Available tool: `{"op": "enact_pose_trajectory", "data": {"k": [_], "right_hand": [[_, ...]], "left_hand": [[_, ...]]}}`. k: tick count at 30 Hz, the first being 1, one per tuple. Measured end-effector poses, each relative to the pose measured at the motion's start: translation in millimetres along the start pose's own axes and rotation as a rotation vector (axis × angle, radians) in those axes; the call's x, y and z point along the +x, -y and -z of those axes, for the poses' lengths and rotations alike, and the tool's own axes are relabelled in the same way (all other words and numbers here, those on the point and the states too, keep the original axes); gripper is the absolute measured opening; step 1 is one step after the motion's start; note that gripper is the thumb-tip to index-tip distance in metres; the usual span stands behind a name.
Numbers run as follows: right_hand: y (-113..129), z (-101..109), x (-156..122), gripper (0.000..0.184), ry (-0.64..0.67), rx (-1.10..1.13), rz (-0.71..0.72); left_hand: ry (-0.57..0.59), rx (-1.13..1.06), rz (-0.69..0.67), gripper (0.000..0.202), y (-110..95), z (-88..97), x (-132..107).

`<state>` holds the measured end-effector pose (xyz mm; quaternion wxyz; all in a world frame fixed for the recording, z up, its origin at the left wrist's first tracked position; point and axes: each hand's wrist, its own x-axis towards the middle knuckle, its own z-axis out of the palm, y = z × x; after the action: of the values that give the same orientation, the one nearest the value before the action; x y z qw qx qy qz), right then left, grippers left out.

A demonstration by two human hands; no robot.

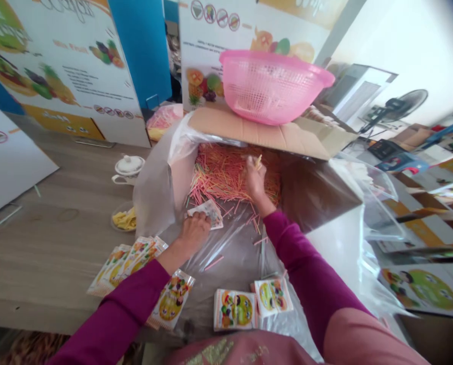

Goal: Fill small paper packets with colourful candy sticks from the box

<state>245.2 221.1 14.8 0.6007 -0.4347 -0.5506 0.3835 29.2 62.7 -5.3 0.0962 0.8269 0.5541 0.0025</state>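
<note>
A cardboard box lined with clear plastic lies on its side, its mouth toward me, with a heap of thin pink and yellow sticks inside. My right hand is over the heap, its fingers closed around a few pale yellow sticks. At the near edge of the heap, my left hand grips a small printed packet whose far end points at the sticks. Fruit-printed packets lie fanned out under and beside my left forearm. Close to my body sits a stack of folded printed packets.
A pink plastic basket rests on the box's upper flap. Left of the box are a lidded white cup and a small dish of yellow strips. Large printed cartons stand behind; a fan is at the right.
</note>
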Motion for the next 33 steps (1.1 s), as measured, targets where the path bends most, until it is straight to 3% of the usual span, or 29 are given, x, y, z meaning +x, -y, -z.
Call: {"op": "enact_pose_trajectory", "data": {"k": [2, 4, 8, 10, 17, 20, 23, 26, 31, 33], "right_hand": [[-11.4, 9.5, -51.1, 0.064, -0.045, 0.031, -0.051], [-21.3, 17.1, -96.4, 0.067, -0.006, 0.0, -0.106], [-35.6, 27.8, -142.5, 0.07, 0.202, -0.128, -0.218], [-38.5, 31.1, -146.0, 0.068, 0.286, -0.143, -0.243], [-38.3, 23.7, -152.1, 0.056, 0.394, -0.094, -0.209], [-38.8, 17.8, -157.7, 0.04, 0.365, -0.096, -0.241], [-37.3, 17.8, -158.6, 0.039, 0.286, -0.092, -0.252], [-34.7, 22.1, -159.3, 0.034, 0.361, -0.118, -0.197], [-35.4, 25.9, -164.4, 0.056, 0.438, -0.199, -0.125], [-36.6, 24.0, -164.4, 0.055, 0.511, -0.266, -0.035]], "left_hand": [[0.019, 0.013, 0.016, 0.042, -0.3, 1.4, 3.2], [0.035, 0.017, 0.024, 0.04, 0.7, 3.9, 6.4], [0.042, 0.032, 0.064, 0.037, 2.4, 8.0, 6.0], [0.052, 0.065, 0.071, 0.037, 0.8, 7.3, 2.4], [0.032, 0.068, 0.079, 0.039, -5.2, 1.7, -1.2], [0.015, 0.064, 0.092, 0.035, -0.3, 2.8, 2.8], [-0.026, 0.018, 0.131, 0.031, 6.5, 2.2, 4.6], [-0.082, -0.028, 0.148, 0.027, 12.0, -1.0, 2.4], [-0.076, -0.038, 0.088, 0.024, 19.3, -5.4, -4.8], [-0.072, -0.071, 0.055, 0.025, 24.1, -6.0, -5.6]]}}
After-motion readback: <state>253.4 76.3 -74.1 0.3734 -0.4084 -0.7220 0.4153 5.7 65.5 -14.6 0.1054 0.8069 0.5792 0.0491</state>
